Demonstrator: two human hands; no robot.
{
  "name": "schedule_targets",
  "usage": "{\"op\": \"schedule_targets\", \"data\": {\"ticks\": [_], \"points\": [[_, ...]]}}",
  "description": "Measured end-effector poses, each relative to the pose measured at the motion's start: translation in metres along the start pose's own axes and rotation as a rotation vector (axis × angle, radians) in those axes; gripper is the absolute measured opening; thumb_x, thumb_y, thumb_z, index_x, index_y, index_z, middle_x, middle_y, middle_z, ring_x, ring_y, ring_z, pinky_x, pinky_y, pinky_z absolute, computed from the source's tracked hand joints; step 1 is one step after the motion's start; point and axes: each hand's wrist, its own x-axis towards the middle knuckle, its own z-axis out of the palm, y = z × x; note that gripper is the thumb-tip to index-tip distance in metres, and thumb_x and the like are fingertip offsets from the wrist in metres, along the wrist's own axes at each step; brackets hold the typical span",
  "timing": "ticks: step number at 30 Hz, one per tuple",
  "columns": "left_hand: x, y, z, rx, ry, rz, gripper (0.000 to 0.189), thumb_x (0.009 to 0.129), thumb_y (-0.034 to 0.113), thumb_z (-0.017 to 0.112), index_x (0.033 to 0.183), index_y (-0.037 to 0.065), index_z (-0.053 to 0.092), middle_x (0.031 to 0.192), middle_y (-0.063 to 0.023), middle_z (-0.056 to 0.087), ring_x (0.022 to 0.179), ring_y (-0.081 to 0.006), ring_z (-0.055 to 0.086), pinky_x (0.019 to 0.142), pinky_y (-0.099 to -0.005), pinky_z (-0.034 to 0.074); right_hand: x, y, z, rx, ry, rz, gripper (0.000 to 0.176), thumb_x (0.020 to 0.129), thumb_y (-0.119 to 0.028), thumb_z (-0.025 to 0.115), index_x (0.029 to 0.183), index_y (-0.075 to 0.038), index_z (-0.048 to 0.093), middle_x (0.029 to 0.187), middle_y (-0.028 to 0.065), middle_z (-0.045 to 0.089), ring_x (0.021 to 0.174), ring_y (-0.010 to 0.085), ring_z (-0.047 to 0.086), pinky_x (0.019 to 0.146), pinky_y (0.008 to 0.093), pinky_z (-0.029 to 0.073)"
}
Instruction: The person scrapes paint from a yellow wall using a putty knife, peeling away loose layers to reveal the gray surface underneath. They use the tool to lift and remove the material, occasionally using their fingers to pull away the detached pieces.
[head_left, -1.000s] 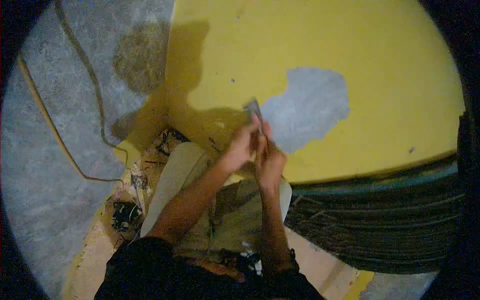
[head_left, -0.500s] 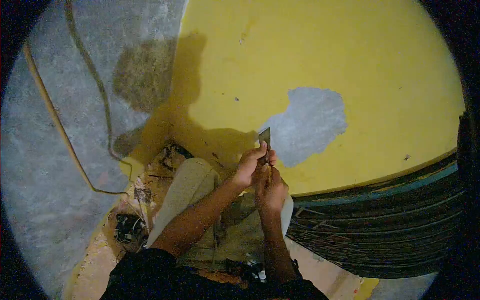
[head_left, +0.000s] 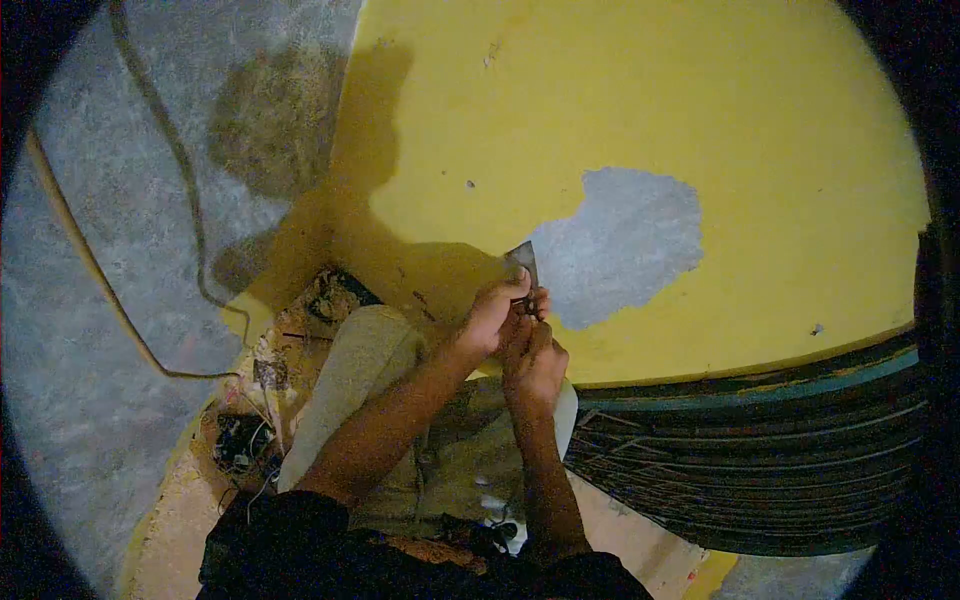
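A scraper with a flat, wide metal blade points away from me, its blade at the left edge of a bare grey patch in the yellow painted wall. My left hand is closed round it near the base of the blade, thumb lying along the metal. Just below and to the right, my right hand wraps the handle end, which its fingers mostly hide. Both hands are close together above my knees.
At left, a cable runs down the grey wall to a box. Tangled wires lie below it. Dark ribbed slats curve along the right under the yellow edge. My shadow falls across the wall.
The view has shifted slightly. Both hands and the scraper sit a little further left in view, and the blade appears tilted more to the left.
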Motion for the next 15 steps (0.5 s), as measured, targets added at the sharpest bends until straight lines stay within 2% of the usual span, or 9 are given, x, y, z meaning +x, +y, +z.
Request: {"op": "schedule_targets", "data": {"ticks": [1,2,4,5,7,8,10,11,15], "points": [[0.002,0.0,0.0,0.002,0.002,0.0,0.043,0.092,0.041,0.056,0.088,-0.001,0.057,0.076,-0.0084,0.058,0.068,-0.0196,0.056,0.067,-0.0301,0.047,0.003,-0.007,-0.004,0.15,-0.091,0.175,0.03,0.093,-0.027,0.048,0.101,0.001,0.058,0.083,0.0238,0.064,0.073,0.041,0.063,0.063,0.0485,0.05],[0.005,0.001,0.0,-0.013,0.035,0.003,0.041,0.092,0.042,0.055,0.088,0.0,0.057,0.075,-0.0076,0.058,0.068,-0.0193,0.056,0.068,-0.0298,0.047,0.01,-0.003,0.004,0.15,-0.093,0.174,0.03,0.093,-0.027,0.048,0.101,0.001,0.058,0.083,0.0238,0.064,0.073,0.041,0.063,0.063,0.0485,0.05],[0.008,0.014,-0.012,-0.033,0.051,0.111,0.037,0.093,0.04,0.053,0.089,0.003,0.058,0.075,-0.0062,0.058,0.068,-0.0188,0.056,0.068,-0.0296,0.046,0.027,0.003,0.028,0.088,0.049,-0.284,0.021,0.091,-0.018,0.053,0.087,0.002,0.055,0.07,0.0236,0.061,0.063,0.0431,0.06,0.056,0.0479,0.048],[0.008,0.037,-0.03,-0.033,0.039,0.215,0.034,0.094,0.038,0.051,0.089,0.005,0.058,0.074,-0.0056,0.058,0.068,-0.0185,0.056,0.069,-0.0298,0.046,0.038,-0.012,0.04,0.093,-0.035,-0.29,0.02,0.091,-0.018,0.053,0.092,0.001,0.056,0.072,0.0224,0.062,0.064,0.0429,0.06,0.058,0.0478,0.049],[0.004,0.097,-0.055,-0.172,-0.01,0.2,0.029,0.096,0.031,0.048,0.089,0.004,0.057,0.073,-0.0043,0.056,0.07,-0.0174,0.055,0.068,-0.0298,0.046,0.051,-0.051,0.069,0.14,-0.11,-0.293,0.021,0.091,-0.019,0.053,0.097,0.0,0.058,0.074,0.0211,0.063,0.065,0.0427,0.06,0.059,0.0477,0.05],[-0.001,0.108,-0.064,-0.154,-0.001,0.208,0.029,0.096,0.031,0.048,0.089,0.004,0.057,0.073,-0.0043,0.056,0.07,-0.0174,0.055,0.068,-0.0298,0.046,0.053,-0.069,0.08,-0.023,-0.175,-0.274,0.021,0.091,-0.018,0.052,0.1,0.0,0.057,0.074,0.0206,0.063,0.065,0.0428,0.06,0.06,0.0476,0.05],[-0.009,0.118,-0.08,0.149,0.091,0.458,0.026,0.096,0.028,0.048,0.088,0.004,0.057,0.073,-0.0033,0.056,0.07,-0.0163,0.055,0.067,-0.0286,0.047,0.054,-0.08,0.096,-0.176,-0.237,-0.256,0.022,0.091,-0.017,0.052,0.104,0.0,0.057,0.074,0.02,0.063,0.065,0.0429,0.06,0.06,0.0475,0.05],[-0.007,0.11,-0.084,0.007,0.209,0.414,0.03,0.095,0.032,0.05,0.087,0.005,0.057,0.073,-0.0033,0.057,0.068,-0.0164,0.056,0.065,-0.0284,0.048,0.044,-0.07,0.1,-0.149,-0.141,-0.269,0.022,0.092,-0.016,0.052,0.103,0.002,0.056,0.074,0.0212,0.062,0.065,0.0427,0.06,0.059,0.0475,0.05],[-0.012,0.051,-0.034,0.064,0.187,0.177,0.027,0.095,0.028,0.05,0.089,0.003,0.055,0.076,-0.0073,0.059,0.065,-0.0182,0.057,0.063,-0.0305,0.049,0.01,-0.023,0.072,-0.007,0.167,-0.234,0.021,0.093,-0.015,0.052,0.1,0.004,0.055,0.073,0.0242,0.061,0.065,0.0424,0.06,0.057,0.0469,0.048]]}}
